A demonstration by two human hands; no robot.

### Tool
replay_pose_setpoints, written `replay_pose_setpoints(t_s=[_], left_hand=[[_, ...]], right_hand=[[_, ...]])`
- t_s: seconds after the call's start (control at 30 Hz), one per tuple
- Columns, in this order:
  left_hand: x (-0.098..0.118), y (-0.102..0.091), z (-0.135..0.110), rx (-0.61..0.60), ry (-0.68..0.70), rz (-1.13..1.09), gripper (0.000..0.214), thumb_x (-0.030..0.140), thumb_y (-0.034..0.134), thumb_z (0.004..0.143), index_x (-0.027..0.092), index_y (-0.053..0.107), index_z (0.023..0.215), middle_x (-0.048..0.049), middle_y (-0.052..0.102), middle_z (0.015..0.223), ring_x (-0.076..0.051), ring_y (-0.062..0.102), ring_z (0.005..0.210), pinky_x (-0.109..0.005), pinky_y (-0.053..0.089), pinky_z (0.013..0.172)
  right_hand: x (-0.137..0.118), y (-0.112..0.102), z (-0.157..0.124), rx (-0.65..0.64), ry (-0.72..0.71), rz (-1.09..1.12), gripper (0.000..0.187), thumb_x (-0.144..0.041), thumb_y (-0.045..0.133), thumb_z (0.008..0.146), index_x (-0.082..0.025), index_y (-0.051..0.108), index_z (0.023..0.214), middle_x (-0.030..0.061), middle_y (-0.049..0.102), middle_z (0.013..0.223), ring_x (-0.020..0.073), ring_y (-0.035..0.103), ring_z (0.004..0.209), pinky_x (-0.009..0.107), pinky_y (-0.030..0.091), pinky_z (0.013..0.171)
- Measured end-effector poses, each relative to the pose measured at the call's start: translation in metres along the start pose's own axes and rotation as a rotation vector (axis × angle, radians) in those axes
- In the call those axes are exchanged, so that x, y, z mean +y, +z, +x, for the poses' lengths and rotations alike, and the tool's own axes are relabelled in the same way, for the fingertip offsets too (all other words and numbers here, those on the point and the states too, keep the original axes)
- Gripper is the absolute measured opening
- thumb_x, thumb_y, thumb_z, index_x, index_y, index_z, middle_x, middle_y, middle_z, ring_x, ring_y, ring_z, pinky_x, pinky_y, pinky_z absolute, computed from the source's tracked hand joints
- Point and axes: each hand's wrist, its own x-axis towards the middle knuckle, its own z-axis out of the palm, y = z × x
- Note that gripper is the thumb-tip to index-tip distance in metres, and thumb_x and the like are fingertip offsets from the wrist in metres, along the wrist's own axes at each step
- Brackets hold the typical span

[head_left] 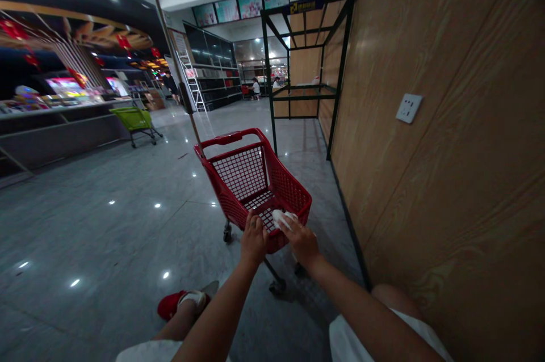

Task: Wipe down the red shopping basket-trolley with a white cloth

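In front of me stands a red plastic shopping cart on wheels, its handle at the far end. My left hand is closed over the near rim of the basket, fingers curled inside. Just to its right, my right hand presses a crumpled white cloth against the inner side of that same rim. The fingertips partly cover the cloth. Through the lattice sides and bottom of the basket, no other item shows inside it.
A wood-panelled wall with a socket runs close along my right. Ahead stands a dark metal frame. A thin pole rises by the cart's left side. Further left are a green cart and a counter; people are in the distance.
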Motion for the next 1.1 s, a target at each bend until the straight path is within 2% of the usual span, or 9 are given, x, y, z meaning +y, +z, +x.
replay_pose_setpoints(t_s=[0.17, 0.27, 0.37, 0.47, 0.6, 0.7, 0.8, 0.97, 1.1], left_hand=[[0.004, 0.005, -0.002, 0.019, -0.020, -0.062, 0.021, 0.013, 0.039, 0.084, 0.016, 0.054, 0.099, -0.0105, 0.058, 0.110, -0.027, 0.028, 0.140, -0.049, 0.038, 0.112], [0.008, 0.009, -0.008, 0.053, -0.028, -0.090, 0.024, 0.012, 0.038, 0.084, 0.015, 0.054, 0.101, -0.0109, 0.057, 0.113, -0.027, 0.025, 0.141, -0.049, 0.039, 0.112], [0.012, 0.009, -0.015, 0.091, -0.041, -0.099, 0.026, 0.011, 0.038, 0.083, 0.016, 0.053, 0.104, -0.0106, 0.055, 0.117, -0.028, 0.025, 0.142, -0.050, 0.041, 0.110], [0.013, 0.003, -0.021, 0.104, -0.035, -0.085, 0.028, 0.010, 0.038, 0.083, 0.015, 0.053, 0.105, -0.0110, 0.055, 0.117, -0.027, 0.028, 0.140, -0.049, 0.042, 0.108], [0.009, -0.009, -0.029, 0.067, 0.046, -0.078, 0.027, 0.011, 0.039, 0.084, 0.017, 0.057, 0.102, -0.0099, 0.058, 0.107, -0.025, 0.037, 0.135, -0.050, 0.040, 0.110], [0.005, -0.018, -0.034, 0.046, 0.061, -0.086, 0.026, 0.014, 0.039, 0.084, 0.019, 0.056, 0.103, -0.0079, 0.059, 0.108, -0.024, 0.041, 0.132, -0.050, 0.042, 0.108], [0.002, -0.025, -0.040, 0.035, 0.010, -0.082, 0.026, 0.013, 0.039, 0.084, 0.018, 0.055, 0.104, -0.0084, 0.058, 0.113, -0.024, 0.035, 0.136, -0.047, 0.044, 0.107], [0.007, -0.030, -0.046, 0.018, 0.018, -0.077, 0.023, 0.013, 0.040, 0.082, 0.016, 0.055, 0.100, -0.0096, 0.059, 0.111, -0.025, 0.033, 0.138, -0.046, 0.039, 0.112], [0.014, -0.034, -0.050, 0.019, 0.023, -0.086, 0.024, 0.012, 0.039, 0.081, 0.016, 0.055, 0.099, -0.0093, 0.059, 0.109, -0.024, 0.035, 0.137, -0.046, 0.038, 0.113]], right_hand=[[0.065, -0.015, 0.015, -0.076, 0.185, -0.080, 0.052, -0.002, 0.039, 0.087, -0.026, 0.058, 0.129, 0.0030, 0.056, 0.136, 0.0221, 0.047, 0.128, 0.036, 0.051, 0.095], [0.075, -0.016, 0.017, -0.068, 0.245, -0.061, 0.052, -0.002, 0.038, 0.086, -0.026, 0.058, 0.129, 0.0040, 0.056, 0.135, 0.0223, 0.045, 0.130, 0.039, 0.048, 0.100], [0.049, -0.008, 0.007, 0.013, 0.278, -0.032, 0.053, -0.002, 0.036, 0.086, -0.024, 0.056, 0.131, 0.0056, 0.056, 0.135, 0.0221, 0.041, 0.133, 0.039, 0.046, 0.102], [-0.001, 0.003, -0.011, 0.088, 0.246, 0.001, 0.056, -0.002, 0.036, 0.086, -0.023, 0.051, 0.135, 0.0061, 0.053, 0.137, 0.0229, 0.036, 0.136, 0.038, 0.046, 0.103], [-0.066, 0.009, -0.029, 0.111, 0.107, 0.064, 0.058, -0.002, 0.037, 0.086, -0.020, 0.045, 0.140, 0.0074, 0.050, 0.140, 0.0226, 0.037, 0.136, 0.038, 0.044, 0.105], [-0.080, 0.000, -0.030, 0.107, 0.027, 0.041, 0.056, -0.001, 0.039, 0.086, -0.020, 0.048, 0.138, 0.0074, 0.053, 0.138, 0.0221, 0.042, 0.132, 0.036, 0.046, 0.103], [-0.060, -0.016, -0.027, 0.054, -0.001, -0.027, 0.053, -0.004, 0.041, 0.088, -0.025, 0.051, 0.135, 0.0033, 0.056, 0.135, 0.0220, 0.047, 0.128, 0.036, 0.051, 0.096], [-0.003, -0.039, -0.023, -0.041, 0.123, -0.139, 0.048, -0.004, 0.043, 0.087, -0.026, 0.058, 0.127, 0.0035, 0.060, 0.131, 0.0218, 0.053, 0.122, 0.035, 0.053, 0.091], [0.008, -0.049, -0.021, -0.074, 0.165, -0.161, 0.044, -0.004, 0.044, 0.087, -0.024, 0.060, 0.123, 0.0056, 0.063, 0.125, 0.0218, 0.054, 0.120, 0.036, 0.051, 0.093]])
